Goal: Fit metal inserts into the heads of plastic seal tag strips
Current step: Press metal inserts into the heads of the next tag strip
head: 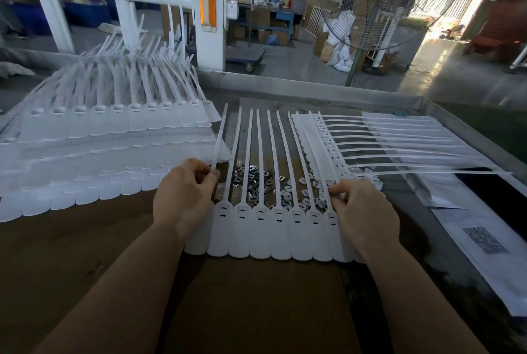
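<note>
A joined row of white plastic seal tag strips (272,235) lies flat on the brown table in front of me, heads with slots toward me and tails pointing away. Small metal inserts (258,182) lie scattered in a pile beneath the tails. My left hand (182,197) rests at the row's left end, thumb and fingers pinching the leftmost strip's tail (219,137). My right hand (362,208) sits at the row's right end, its curled fingertips pinching the thin tails there; whether it holds an insert is hidden.
A big stack of white tag rows (94,151) fills the table's left side. Another tag stack (370,142) lies at the right, tails pointing right, over printed paper sheets (479,242). A metal table rim (313,88) runs along the back. A standing fan (379,3) and a person are beyond.
</note>
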Tool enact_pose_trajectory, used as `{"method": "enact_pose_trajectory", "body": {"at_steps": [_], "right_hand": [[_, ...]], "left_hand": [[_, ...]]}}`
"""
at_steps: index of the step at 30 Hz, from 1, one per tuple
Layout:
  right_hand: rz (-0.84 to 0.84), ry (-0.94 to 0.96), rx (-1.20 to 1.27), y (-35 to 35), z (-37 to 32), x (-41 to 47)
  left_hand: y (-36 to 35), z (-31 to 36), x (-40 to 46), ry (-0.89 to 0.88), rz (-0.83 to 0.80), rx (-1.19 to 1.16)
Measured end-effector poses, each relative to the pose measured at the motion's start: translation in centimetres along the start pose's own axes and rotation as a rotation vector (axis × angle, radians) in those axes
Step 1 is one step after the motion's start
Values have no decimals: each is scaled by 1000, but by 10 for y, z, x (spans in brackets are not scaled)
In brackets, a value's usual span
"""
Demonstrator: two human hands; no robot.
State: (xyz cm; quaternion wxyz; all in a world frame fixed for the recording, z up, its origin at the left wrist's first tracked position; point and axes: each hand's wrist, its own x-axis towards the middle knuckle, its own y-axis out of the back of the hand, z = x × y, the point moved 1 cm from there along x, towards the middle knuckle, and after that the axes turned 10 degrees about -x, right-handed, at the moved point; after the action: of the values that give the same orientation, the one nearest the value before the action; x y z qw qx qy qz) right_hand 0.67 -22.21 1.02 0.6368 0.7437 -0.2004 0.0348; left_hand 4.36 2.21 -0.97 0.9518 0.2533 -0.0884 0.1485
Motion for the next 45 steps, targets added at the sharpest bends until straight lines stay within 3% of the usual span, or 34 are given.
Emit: {"method": "enact_pose_trajectory", "body": {"at_steps": [16, 29, 36, 45], "right_hand": [[59, -23, -35, -7, 4, -3], [87, -15, 144, -8, 6, -3], [213, 29, 209, -10, 7, -3], [115, 42, 207, -14, 9, 1]], "left_hand": [[0, 1, 0, 1, -9, -8], [0, 2, 0, 10, -7, -10], [1, 0, 0, 15, 30, -46], [-1, -2, 2, 21, 14, -51]]}}
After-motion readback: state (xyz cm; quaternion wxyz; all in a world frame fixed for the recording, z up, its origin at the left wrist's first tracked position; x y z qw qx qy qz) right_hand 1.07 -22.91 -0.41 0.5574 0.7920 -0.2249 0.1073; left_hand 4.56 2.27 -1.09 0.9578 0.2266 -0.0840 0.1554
